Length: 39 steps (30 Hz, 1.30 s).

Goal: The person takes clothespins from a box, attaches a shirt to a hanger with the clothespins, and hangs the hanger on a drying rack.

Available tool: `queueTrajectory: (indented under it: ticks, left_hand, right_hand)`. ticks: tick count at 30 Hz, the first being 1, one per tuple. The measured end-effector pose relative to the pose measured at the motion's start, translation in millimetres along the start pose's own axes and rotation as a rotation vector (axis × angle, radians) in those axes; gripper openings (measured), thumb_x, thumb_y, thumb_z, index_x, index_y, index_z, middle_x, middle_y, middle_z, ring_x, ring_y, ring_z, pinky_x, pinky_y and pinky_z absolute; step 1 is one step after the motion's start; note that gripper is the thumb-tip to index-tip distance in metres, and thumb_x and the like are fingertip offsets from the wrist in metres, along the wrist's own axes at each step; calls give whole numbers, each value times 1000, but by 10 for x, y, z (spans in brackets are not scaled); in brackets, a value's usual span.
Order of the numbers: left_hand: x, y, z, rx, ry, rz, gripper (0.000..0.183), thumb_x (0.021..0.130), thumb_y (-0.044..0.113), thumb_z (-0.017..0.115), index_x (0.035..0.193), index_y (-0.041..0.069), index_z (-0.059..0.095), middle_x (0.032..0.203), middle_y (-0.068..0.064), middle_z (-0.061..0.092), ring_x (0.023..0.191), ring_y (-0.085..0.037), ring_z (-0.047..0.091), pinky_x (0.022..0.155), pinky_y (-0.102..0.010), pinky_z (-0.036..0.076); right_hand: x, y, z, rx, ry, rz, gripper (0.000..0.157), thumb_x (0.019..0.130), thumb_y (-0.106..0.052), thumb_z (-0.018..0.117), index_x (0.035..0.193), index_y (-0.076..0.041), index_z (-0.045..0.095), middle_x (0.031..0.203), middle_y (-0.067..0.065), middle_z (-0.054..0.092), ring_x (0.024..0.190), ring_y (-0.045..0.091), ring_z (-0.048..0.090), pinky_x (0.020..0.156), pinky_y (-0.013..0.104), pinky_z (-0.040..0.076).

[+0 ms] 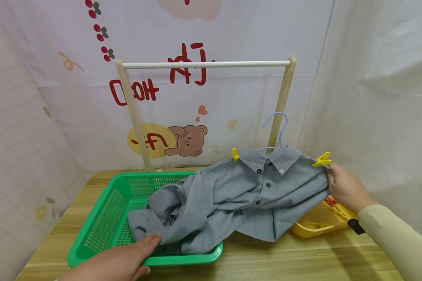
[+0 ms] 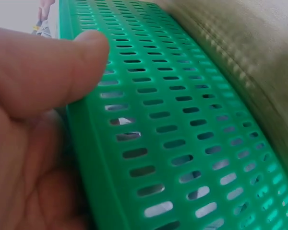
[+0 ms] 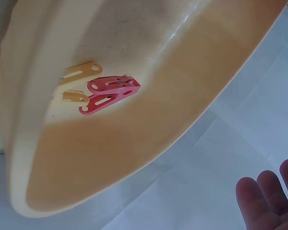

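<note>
A grey button-up shirt (image 1: 232, 195) slopes from the green basket (image 1: 105, 210) up to the right on a lilac wire hanger (image 1: 280, 132), whose hook sticks up above the collar. Yellow clothespins (image 1: 235, 155) sit at both shoulders. My right hand (image 1: 348, 186) pinches the shoulder end beside the right clothespin; its other fingertips (image 3: 254, 196) show apart in the right wrist view. Over the basket's front rim lies my left hand (image 1: 119, 257), thumb (image 2: 62, 67) outside the wall and fingers inside, beside the shirt's bunched lower part. The gripped hanger end is hidden by cloth.
Behind stands a wooden rack with a white bar (image 1: 204, 64). A yellow bin (image 1: 313, 231) with red and yellow clothespins (image 3: 110, 93) is under my right forearm, partly covered by the shirt. Printed curtains (image 1: 232, 101) hang behind the wooden table (image 1: 267, 261).
</note>
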<state>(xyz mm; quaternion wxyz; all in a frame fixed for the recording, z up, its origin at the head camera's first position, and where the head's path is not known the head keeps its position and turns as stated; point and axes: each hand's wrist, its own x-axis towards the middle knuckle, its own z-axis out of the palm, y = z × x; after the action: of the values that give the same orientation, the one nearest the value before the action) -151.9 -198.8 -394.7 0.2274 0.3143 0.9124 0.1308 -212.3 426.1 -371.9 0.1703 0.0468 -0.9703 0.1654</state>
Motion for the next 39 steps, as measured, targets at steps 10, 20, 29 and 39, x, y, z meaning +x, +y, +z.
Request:
queueTrajectory:
  ticks: [10, 20, 29, 39]
  left_hand:
    - [-136, -159, -63, -97, -55, 0, 74, 104, 39, 65, 162, 3, 36, 160, -13, 52, 134, -14, 60, 99, -28, 57]
    - [-260, -337, -138, -78, -81, -32, 72, 105, 37, 65, 160, -2, 39, 157, -18, 54, 138, -24, 60, 102, -30, 56]
    - [-328, -424, -172, -45, -90, -43, 68, 105, 39, 63, 158, 1, 45, 156, -17, 56, 137, -22, 60, 103, -31, 56]
    - [-374, -665, -143, 1, -61, 82, 64, 108, 35, 58, 155, -6, 45, 152, -26, 56, 136, -17, 61, 98, -26, 57]
  right_hand:
    - [7, 29, -30, -1, 0, 8, 27, 114, -12, 34, 110, 3, 57, 87, 20, 61, 80, 34, 57, 69, 48, 43]
    - [12, 78, -39, -7, 37, 4, 26, 112, -10, 35, 113, 3, 58, 96, 29, 64, 84, 40, 58, 73, 56, 47]
    - [26, 73, -73, -15, 29, 32, 28, 113, -11, 32, 115, 5, 56, 93, 27, 63, 81, 39, 58, 68, 51, 45]
    - [44, 138, -102, -22, 36, 53, 27, 112, -10, 32, 112, 5, 55, 88, 24, 61, 75, 35, 55, 64, 46, 44]
